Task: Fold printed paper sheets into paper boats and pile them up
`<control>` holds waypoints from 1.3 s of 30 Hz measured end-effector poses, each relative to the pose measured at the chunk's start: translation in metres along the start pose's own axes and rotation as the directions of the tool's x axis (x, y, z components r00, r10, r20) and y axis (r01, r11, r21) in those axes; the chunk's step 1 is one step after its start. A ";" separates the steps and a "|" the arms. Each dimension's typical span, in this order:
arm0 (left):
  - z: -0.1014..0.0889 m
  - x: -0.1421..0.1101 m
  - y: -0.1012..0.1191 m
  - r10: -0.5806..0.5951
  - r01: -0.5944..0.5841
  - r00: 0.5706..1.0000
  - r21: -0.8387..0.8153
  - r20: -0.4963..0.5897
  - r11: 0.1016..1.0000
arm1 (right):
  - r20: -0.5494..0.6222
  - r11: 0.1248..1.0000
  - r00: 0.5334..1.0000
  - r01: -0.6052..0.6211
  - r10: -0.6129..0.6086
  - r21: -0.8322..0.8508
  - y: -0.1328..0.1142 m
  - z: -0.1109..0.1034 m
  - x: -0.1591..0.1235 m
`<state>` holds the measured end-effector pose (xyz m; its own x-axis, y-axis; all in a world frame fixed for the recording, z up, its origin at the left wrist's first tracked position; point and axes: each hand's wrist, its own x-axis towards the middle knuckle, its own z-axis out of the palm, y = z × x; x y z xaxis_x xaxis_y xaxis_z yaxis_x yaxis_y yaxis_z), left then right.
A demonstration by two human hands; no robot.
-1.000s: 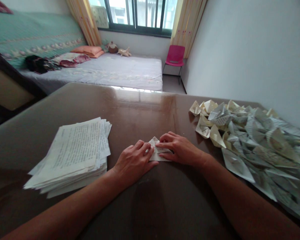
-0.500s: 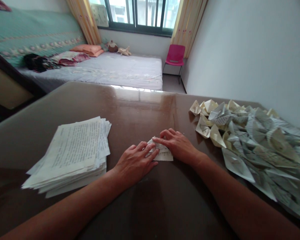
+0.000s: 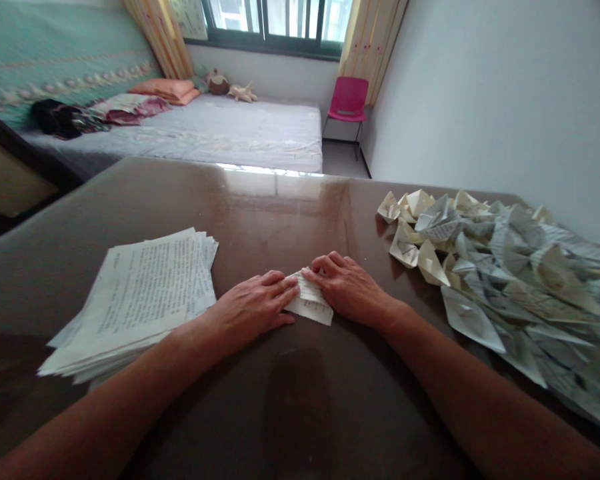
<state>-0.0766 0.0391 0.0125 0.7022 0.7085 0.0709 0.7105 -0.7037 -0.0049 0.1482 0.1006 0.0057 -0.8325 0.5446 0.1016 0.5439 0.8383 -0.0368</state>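
A small folded sheet of printed paper (image 3: 312, 305) lies on the brown table between my hands, its torn-looking lower edge angled toward me. My left hand (image 3: 253, 301) rests over its left side, fingers stretched out flat and thumb apart. On the upper right of the sheet, my right hand (image 3: 347, 287) presses with its index finger, the other fingers curled; its thumb is mostly hidden. Left of my left hand sits a stack of printed sheets (image 3: 140, 287), partly covered by my forearm. To the right, many folded paper boats (image 3: 473, 317) lie heaped together.
The glossy table (image 3: 260, 220) reflects the window. Beyond its far edge are a bed (image 3: 260, 133) with pillows and soft toys, and a pink chair (image 3: 349, 100). A white wall (image 3: 480, 100) runs along the right, and a dark chair back (image 3: 15, 160) stands at the left.
The folded paper has turned slightly, and its lower edge now slants. My left hand has slid left and uncovers more of the paper. My right index finger has drawn back and bent. The camera view has tilted down a little.
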 end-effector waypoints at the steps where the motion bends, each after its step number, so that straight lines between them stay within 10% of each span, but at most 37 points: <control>1: -0.001 0.000 0.000 -0.001 0.001 1.000 -0.010 0.006 1.000 | -0.001 1.000 1.000 0.002 -0.002 0.014 0.001 0.001 0.000; 27: -0.005 -0.009 0.004 -0.007 0.008 1.000 -0.068 0.009 0.998 | 0.032 0.973 0.994 0.094 -0.103 0.210 -0.009 -0.015 -0.007; 39: -0.002 -0.009 0.010 0.051 -0.053 0.998 0.066 0.020 0.996 | 0.133 0.995 0.991 0.024 -0.011 -0.095 -0.050 -0.032 -0.013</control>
<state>-0.0765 0.0256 0.0141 0.7386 0.6722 0.0510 0.6740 -0.7350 -0.0741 0.1358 0.0508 0.0382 -0.8452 0.5335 -0.0311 0.5312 0.8451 0.0605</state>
